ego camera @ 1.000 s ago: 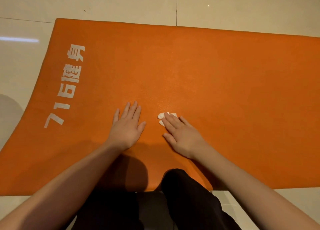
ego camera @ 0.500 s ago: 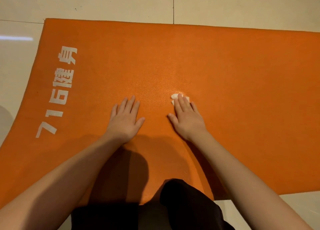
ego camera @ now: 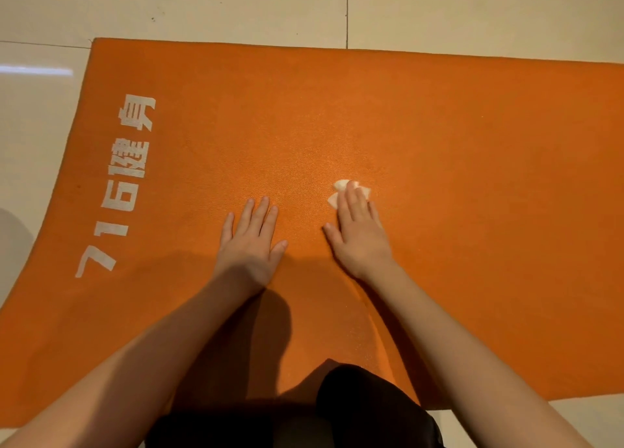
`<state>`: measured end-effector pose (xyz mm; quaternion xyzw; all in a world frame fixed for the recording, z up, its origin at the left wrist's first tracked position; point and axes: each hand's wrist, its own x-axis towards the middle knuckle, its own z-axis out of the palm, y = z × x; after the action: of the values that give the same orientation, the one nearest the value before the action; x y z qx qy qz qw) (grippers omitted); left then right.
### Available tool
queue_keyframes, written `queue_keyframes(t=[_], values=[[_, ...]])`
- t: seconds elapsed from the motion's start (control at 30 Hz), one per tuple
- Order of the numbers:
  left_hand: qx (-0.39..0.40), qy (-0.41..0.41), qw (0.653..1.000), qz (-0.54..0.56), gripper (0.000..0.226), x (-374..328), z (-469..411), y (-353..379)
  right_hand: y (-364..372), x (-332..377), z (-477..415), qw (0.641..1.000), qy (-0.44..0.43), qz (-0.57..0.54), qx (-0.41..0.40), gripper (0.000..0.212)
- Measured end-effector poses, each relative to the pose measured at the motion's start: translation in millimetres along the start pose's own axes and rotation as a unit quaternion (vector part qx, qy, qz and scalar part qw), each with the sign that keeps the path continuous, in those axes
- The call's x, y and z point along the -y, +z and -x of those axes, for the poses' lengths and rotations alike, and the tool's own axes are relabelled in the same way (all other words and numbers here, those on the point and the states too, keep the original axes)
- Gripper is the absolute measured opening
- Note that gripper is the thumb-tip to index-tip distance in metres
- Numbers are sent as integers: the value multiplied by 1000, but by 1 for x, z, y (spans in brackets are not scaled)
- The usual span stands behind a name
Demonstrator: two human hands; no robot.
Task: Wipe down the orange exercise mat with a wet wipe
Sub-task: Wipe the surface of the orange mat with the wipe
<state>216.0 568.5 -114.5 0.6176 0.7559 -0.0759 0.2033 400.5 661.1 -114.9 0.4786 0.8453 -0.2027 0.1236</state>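
Note:
The orange exercise mat (ego camera: 456, 164) lies flat on the tiled floor and fills most of the view. White printed characters (ego camera: 131, 164) run along its left end. My right hand (ego camera: 359, 231) presses a small white wet wipe (ego camera: 341, 185) flat against the mat with straight fingers; most of the wipe is hidden under them. My left hand (ego camera: 251, 240) rests palm down on the mat a little to the left, fingers straight and spread, holding nothing.
Pale glossy floor tiles (ego camera: 236, 5) surround the mat at the back and left. My knees in dark trousers (ego camera: 364, 410) sit at the mat's near edge, at the bottom of the view.
My right hand has slid the wipe away from me and a little to the right across the mat. My left hand has stayed planted in the same spot.

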Motion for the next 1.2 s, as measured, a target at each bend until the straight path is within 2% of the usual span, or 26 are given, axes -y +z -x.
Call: queue_keyframes(t=[0.1,0.17,0.27,0.33,0.37,0.43,0.5,0.53,0.57,0.63,0.73,0.77,0.87,0.93,1.0,1.13,1.2], values=[[-6,4,1000,5,85,0,-1,2,4,6,16,991,-131,8,23,77],[-6,6,1000,7,91,1,-1,4,-4,-10,8,987,-151,51,29,86],[-14,10,1000,12,90,1,-1,4,-11,-23,-12,996,-45,76,-19,77],[-19,12,1000,18,89,1,-1,3,-7,-8,-18,998,25,40,-32,68],[-21,12,999,22,89,1,-1,3,-3,4,-16,999,28,11,-30,69],[-20,9,999,27,88,1,-2,4,4,20,-5,998,-52,-19,-19,75],[-21,2,999,26,88,0,-3,4,4,15,0,990,-138,6,-8,82],[-18,-1,1000,19,88,0,-3,4,1,6,-5,988,-149,20,-16,83],[-12,-4,1000,12,88,0,-3,4,-2,-3,-11,990,-134,25,-30,82],[-7,-8,1000,8,80,-1,-3,3,-8,-16,-27,998,-40,13,-51,73],[-7,-9,1000,5,66,-3,-3,-1,-11,-7,-38,993,77,-61,-71,62],[-10,-8,1000,10,69,-3,-2,-2,-9,0,-35,992,71,-77,-67,62],[-20,7,999,28,77,0,-4,-2,-2,8,-12,996,-77,-35,-35,72],[-43,22,998,49,80,1,-6,-2,-5,-7,-9,991,-135,7,-19,81],[-55,32,997,54,81,0,-14,-6,-11,-27,-20,994,-104,9,-36,79],[-16,31,999,26,72,-1,-36,-19,-14,-26,-37,994,63,-47,-77,60],[3,29,999,23,73,-2,-43,-23,-9,-6,-33,993,59,-70,-69,62]])
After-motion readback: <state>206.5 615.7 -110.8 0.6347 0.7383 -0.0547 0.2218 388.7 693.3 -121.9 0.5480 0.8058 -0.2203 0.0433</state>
